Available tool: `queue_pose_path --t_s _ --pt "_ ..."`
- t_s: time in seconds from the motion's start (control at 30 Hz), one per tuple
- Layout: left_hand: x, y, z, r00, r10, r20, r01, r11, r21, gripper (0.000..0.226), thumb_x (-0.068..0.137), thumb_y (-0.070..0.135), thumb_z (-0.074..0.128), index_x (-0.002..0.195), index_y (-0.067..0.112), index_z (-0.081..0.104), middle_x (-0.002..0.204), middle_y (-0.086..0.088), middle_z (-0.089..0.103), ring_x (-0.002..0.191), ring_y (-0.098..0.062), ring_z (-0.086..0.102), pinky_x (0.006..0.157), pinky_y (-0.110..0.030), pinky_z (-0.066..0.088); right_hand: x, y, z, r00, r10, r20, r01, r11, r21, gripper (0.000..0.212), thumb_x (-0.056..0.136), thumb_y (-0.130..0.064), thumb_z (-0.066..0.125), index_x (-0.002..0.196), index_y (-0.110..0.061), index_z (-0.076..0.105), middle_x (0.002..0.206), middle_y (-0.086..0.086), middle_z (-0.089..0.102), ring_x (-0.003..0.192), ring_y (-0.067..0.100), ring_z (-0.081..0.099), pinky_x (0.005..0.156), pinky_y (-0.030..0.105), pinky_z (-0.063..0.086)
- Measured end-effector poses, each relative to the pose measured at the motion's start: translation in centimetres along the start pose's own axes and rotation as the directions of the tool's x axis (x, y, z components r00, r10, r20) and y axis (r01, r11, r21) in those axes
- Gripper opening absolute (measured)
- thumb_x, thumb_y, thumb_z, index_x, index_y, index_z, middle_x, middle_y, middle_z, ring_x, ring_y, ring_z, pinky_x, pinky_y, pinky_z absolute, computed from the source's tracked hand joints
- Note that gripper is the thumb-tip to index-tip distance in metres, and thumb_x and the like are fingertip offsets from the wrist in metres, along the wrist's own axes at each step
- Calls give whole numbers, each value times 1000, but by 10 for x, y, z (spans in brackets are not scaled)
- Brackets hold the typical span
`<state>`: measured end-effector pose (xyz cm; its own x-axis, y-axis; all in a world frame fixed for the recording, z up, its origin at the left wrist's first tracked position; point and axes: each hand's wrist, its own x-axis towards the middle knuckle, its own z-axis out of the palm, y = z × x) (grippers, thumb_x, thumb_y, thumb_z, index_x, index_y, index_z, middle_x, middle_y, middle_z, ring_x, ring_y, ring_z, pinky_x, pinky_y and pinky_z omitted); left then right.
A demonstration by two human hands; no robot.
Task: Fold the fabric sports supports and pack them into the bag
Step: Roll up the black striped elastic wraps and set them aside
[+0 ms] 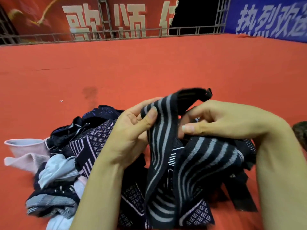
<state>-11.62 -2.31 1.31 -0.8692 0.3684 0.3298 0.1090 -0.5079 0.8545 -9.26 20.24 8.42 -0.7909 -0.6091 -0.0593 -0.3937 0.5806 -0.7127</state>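
A black sports support with grey stripes [163,146] hangs lifted above a heap of supports [86,146] on the red cloth surface. My left hand [132,130] pinches its upper edge between thumb and fingers. My right hand [216,120] grips the same support from the right, thumb pressed on the fabric. Its black strap end [207,94] sticks up beyond my fingers. The heap holds dark patterned, pale pink [25,151] and light blue [56,170] pieces. No bag is in view.
The red cloth surface [149,67] stretches far ahead and to both sides. A metal railing [116,33] with red and blue banners stands at the back. A black strap [240,196] lies at the lower right. A dark object [301,131] shows at the right edge.
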Motion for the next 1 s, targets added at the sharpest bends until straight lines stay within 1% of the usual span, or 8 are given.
queue_pose_path --t_s 0.1,0.2,0.3,0.37,0.57,0.77,0.93,1.0 --pt "-1 -1 3 1000 16 -27 -16 1000 16 26 84 23 75 108 15 78 94 -5 74 83 -19 72 80 -33 62 0 0 -3 999 -37 -18 37 999 32 40 92 -69 56 99 -36 78 96 0 79 92 29 74 85 46 57" --pt "-2 3 1 998 49 -45 -50 999 -18 22 80 24 76 101 17 79 93 -4 74 84 -15 71 82 -28 60 -11 0 -18 995 29 -100 -29 1000 3 64 87 -82 51 98 -26 78 73 8 71 60 22 61 60 42 55" --pt "-1 9 2 987 85 -139 -86 996 -2 26 74 33 81 95 18 80 92 -5 74 81 -15 72 76 -28 62 -20 21 -12 978 98 -182 -112 991 -68 38 85 -65 68 90 -28 74 52 -7 56 42 5 46 47 18 42" --pt "-1 11 3 969 85 -234 -77 996 43 22 72 35 76 88 22 81 85 -2 75 72 -13 72 64 -23 61 -8 50 -2 963 -64 -263 -10 963 -271 39 75 -61 85 94 -31 69 56 -9 66 47 5 60 66 23 57" --pt "1 7 6 953 137 -272 -127 991 53 18 79 31 68 85 21 81 85 -2 77 73 -13 73 68 -26 62 3 -11 2 988 -48 -144 27 989 -149 21 94 -51 63 105 -36 73 53 -9 65 40 2 44 43 10 33" --pt "0 -1 0 956 144 -256 -77 964 254 28 84 50 72 96 25 78 98 -13 75 85 -28 70 75 -44 58 17 -11 11 994 -27 -103 13 991 -132 21 105 -31 56 114 -23 73 73 -11 76 59 12 71 51 23 50" --pt "-1 3 4 978 32 -207 15 975 223 34 99 50 57 110 18 66 94 -14 65 71 -23 59 57 -31 50 18 -15 15 989 -111 -94 110 994 -13 23 107 -33 52 115 -21 70 67 19 70 45 25 42 42 32 34" --pt "-2 3 5 986 -8 -164 42 978 204 37 104 46 56 121 14 63 99 -13 65 77 -23 61 59 -30 53 16 -17 16 985 -119 -128 115 993 -42 22 107 -31 52 114 -21 70 57 7 62 43 13 39 42 25 30"
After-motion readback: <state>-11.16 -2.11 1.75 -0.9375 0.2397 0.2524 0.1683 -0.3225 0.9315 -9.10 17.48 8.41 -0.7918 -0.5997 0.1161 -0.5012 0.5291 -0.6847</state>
